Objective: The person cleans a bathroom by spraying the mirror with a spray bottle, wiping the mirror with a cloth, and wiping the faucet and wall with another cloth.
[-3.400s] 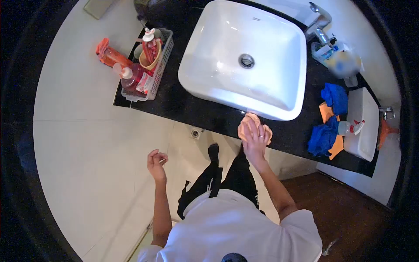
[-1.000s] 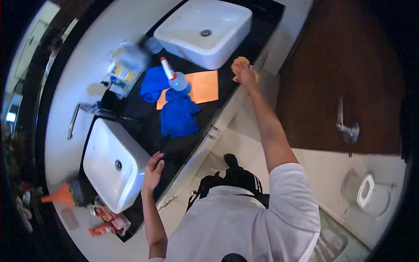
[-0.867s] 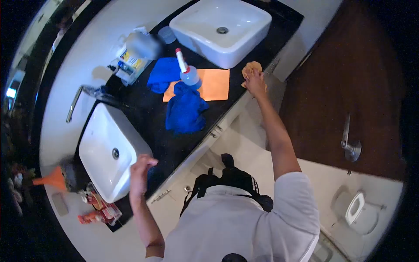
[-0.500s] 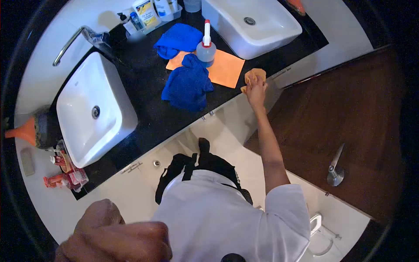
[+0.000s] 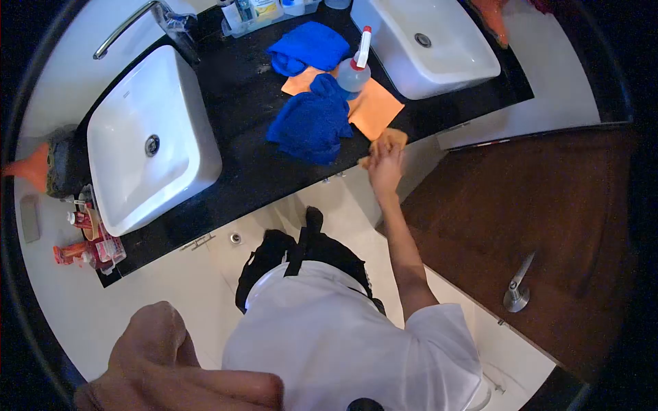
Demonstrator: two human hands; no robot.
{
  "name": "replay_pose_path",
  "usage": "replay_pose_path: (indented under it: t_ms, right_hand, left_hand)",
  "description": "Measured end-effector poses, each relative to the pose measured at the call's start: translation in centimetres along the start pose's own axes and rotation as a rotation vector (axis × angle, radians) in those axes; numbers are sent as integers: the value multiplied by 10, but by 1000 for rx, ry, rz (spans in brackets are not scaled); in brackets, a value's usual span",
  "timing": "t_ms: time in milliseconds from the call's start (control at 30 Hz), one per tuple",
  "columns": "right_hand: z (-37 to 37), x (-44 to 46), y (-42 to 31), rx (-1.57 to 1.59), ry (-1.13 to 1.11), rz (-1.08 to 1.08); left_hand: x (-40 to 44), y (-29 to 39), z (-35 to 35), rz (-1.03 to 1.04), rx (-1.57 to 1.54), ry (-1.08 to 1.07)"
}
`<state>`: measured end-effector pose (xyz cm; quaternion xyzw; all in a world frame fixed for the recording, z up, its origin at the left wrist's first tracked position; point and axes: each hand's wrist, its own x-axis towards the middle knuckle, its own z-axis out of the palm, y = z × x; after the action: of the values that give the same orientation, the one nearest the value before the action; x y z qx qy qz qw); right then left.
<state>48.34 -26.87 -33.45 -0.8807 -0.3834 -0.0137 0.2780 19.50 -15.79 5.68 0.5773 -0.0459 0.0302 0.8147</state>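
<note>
My right hand (image 5: pixel 386 168) reaches to the front edge of the black counter, its fingers closed on a crumpled orange cloth (image 5: pixel 392 137) pressed against the edge. Just behind it lies a flat orange cloth (image 5: pixel 379 113), partly under a spray bottle (image 5: pixel 354 77) with a white and red head. Two blue cloths sit left of the bottle: one folded (image 5: pixel 310 46), one crumpled (image 5: pixel 312 127). My left hand (image 5: pixel 185 370) looms close to the camera at lower left, cut off by the frame. Its finger posture is unclear, and no object shows in it.
White basins stand at left (image 5: pixel 140 185) and right (image 5: pixel 445 75) on the black counter (image 5: pixel 233 164). A tray of bottles (image 5: pixel 264 24) is at the back. Red bottles (image 5: pixel 89 236) crowd the left end. A brown door (image 5: pixel 493 240) with a lever handle is at right.
My right hand has moved left and slightly toward me along the counter edge with the orange cloth. The view has shifted a little. My left hand stays near the camera.
</note>
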Motion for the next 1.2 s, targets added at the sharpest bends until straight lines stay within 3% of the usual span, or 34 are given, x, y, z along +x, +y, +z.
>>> replay_pose_path:
  t_ms: [67,133,167,300,333,367,400,433,467,533,600,633,667,733,800,867,933,1000,1133,1200]
  right_hand:
    - [-13,-12,-37,110,-215,-51]
    - [-5,-25,-68,162,-291,-203]
    - [12,-33,-74,108,-236,-338]
    - [50,-6,-122,42,-273,-320]
    - [60,6,-134,23,-346,-300]
    - [84,18,-138,96,-206,-438]
    - [110,33,-140,168,-66,-575]
    - [122,51,-147,171,-65,-583]
    - [133,68,-154,216,-111,-600]
    - [135,79,-164,269,-151,-621]
    - [106,77,-174,139,-328,-802]
    - [80,58,-176,316,-401,-673]
    - [92,39,-165,662,-344,-777]
    - [120,5,-132,361,-329,-897]
    - [88,1,-120,316,-269,-849]
    - [50,19,-112,691,-159,-646]
    - [43,31,-77,643,-40,-175]
    - [-3,72,-84,348,-188,302]
    - [4,131,-75,120,-47,86]
    - [33,146,-61,481,-68,-140]
  left_hand:
    - [-29,-16,-7,122,-129,121]
    - [-57,-33,-15,269,-246,276]
    - [-67,-42,-20,327,-291,366]
    - [-84,-83,-57,385,-385,743]
    - [-82,-94,-65,355,-310,962]
    - [-80,-108,-74,325,-226,1179]
    - [-91,-131,-92,253,52,1427]
    - [-110,-163,-119,79,642,1541]
    - [-111,-172,-128,-40,852,1613]
    - [-117,-189,-138,-213,1488,1500]
    - [-131,-212,-152,-315,1697,1485]
    - [-137,-222,-159,-380,1691,1487]
    - [-140,-234,-164,-375,1682,1496]
    - [-142,-252,-171,-526,1684,1545]
    - [-139,-250,-169,-518,1644,1538]
    - [-124,-239,-165,-435,1623,1549]
    - [-87,-223,-160,-256,1593,1355]
    - [-28,-213,-165,-29,1297,1136]
    - [76,-219,-208,-175,1663,896]
    - [106,-239,-234,-273,1732,896]
